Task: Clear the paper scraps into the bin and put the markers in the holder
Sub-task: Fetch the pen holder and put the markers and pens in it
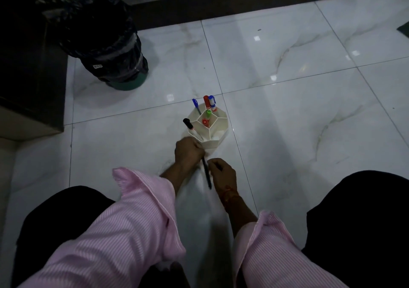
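Observation:
A white multi-compartment holder (218,140) stands on the floor tiles ahead of me. In it stand a red marker (206,102), a blue-capped marker (212,103), a blue pen (195,105), a green-capped marker (208,112), an orange-capped marker (205,121) and a black-capped marker (188,124). My left hand (188,152) is closed at the holder's near side, gripping the top of a thin black pen (207,175) that slants down toward me. Beside the pen, my right hand (221,173) has curled fingers; whether it holds anything is unclear. I see no paper scraps.
A bin lined with a black bag (106,44) stands at the back left on a green base. Dark furniture (28,77) runs along the left, and a dark plinth (221,2) along the back wall. My knees (358,221) frame the bottom of the view.

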The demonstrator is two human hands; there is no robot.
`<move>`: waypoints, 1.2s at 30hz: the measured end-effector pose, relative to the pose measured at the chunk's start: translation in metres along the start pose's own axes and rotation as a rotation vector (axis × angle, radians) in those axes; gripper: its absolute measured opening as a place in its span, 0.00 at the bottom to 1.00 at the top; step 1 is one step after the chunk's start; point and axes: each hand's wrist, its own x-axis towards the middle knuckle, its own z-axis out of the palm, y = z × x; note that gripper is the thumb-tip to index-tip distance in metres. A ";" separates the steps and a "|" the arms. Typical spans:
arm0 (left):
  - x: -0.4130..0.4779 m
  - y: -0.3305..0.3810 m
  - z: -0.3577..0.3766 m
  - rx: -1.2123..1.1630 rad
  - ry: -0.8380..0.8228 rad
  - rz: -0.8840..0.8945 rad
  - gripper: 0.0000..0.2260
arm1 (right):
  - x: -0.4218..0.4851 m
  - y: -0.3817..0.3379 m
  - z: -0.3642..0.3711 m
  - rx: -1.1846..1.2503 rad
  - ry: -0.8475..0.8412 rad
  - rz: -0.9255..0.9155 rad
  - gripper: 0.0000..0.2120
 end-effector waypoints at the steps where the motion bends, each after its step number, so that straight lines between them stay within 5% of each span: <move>1: 0.003 0.009 -0.005 -0.086 0.007 -0.058 0.06 | -0.002 -0.002 0.001 -0.018 -0.047 -0.022 0.08; 7: 0.013 0.008 -0.020 -0.466 0.056 -0.328 0.02 | -0.006 -0.011 -0.004 -0.119 -0.010 -0.102 0.08; 14: 0.025 0.010 -0.025 -0.498 0.086 -0.431 0.09 | 0.002 -0.050 0.003 -0.061 0.149 -0.292 0.11; 19: 0.025 0.009 -0.027 -0.760 0.165 -0.305 0.14 | 0.008 -0.094 -0.005 0.028 0.310 -0.409 0.11; 30: 0.026 0.015 -0.014 -0.762 0.087 -0.289 0.14 | 0.018 -0.139 -0.036 0.159 0.675 -0.448 0.07; 36: 0.028 0.019 -0.013 -0.719 0.124 -0.269 0.15 | 0.025 -0.109 -0.031 -0.181 0.474 -0.300 0.11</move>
